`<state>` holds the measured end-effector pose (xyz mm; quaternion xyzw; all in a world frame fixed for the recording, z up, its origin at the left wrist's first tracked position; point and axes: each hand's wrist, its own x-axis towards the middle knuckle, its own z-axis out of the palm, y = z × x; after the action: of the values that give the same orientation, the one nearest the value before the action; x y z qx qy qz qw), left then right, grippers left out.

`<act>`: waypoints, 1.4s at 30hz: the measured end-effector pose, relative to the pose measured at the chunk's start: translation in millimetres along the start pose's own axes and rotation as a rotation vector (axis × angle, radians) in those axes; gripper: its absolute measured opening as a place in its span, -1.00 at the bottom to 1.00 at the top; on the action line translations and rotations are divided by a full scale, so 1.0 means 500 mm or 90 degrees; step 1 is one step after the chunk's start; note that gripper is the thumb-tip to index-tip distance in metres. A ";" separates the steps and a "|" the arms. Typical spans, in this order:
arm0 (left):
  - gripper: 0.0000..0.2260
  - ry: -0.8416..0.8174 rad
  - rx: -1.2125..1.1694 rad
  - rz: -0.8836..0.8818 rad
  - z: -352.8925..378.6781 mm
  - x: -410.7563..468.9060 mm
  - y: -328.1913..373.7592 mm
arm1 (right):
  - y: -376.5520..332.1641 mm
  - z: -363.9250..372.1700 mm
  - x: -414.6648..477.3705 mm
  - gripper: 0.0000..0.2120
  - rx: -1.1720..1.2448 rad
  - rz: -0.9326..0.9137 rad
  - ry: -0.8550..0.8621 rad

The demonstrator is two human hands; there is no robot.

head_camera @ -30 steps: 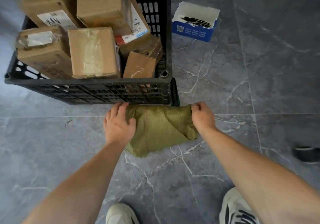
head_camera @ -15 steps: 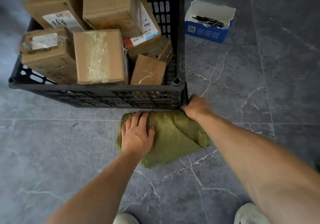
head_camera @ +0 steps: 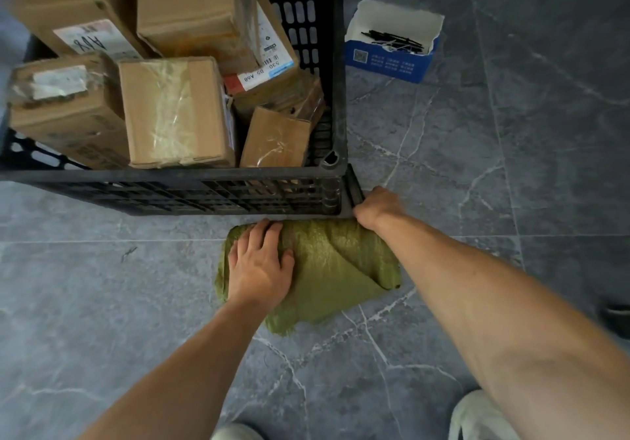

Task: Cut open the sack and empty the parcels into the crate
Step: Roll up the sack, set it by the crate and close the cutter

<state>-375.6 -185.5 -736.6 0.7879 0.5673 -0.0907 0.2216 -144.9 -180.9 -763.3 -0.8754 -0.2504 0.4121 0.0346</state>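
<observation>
Green woven sack (head_camera: pixel 327 269) lies folded against crate (head_camera: pixel 191 194), parcels (head_camera: pixel 174 112) inside. Left hand (head_camera: pixel 260 265) pins it, fingers spread; right hand (head_camera: pixel 376 206) curled at crate corner, likely tucking it under.

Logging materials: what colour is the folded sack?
Olive green, woven; the sack shows best in the head view.

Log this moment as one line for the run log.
sack: folded on floor | parcels: in crate | left hand: flat on sack | right hand: at crate corner

Since a second ago, the right hand (head_camera: pixel 375 207) left the sack's (head_camera: pixel 334 269) corner for the crate's (head_camera: pixel 337 187) corner.
</observation>
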 end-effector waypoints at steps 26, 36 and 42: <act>-0.69 -0.128 -0.376 -0.057 -0.310 -0.163 0.237 | 0.031 -0.273 -0.360 -0.73 0.304 -0.128 0.051; -0.64 -0.225 -0.769 -0.200 -0.791 -0.392 0.554 | -0.030 -0.630 -0.812 -0.67 0.379 -0.151 0.020; -0.58 -0.212 -0.783 -0.207 -1.027 -0.529 0.668 | -0.057 -0.853 -1.014 -0.68 0.364 -0.187 0.004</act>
<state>-209.0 -265.6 -95.5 0.3975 0.5857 0.0969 0.6996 -112.9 -330.8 -118.2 -0.7857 -0.2482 0.4537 0.3395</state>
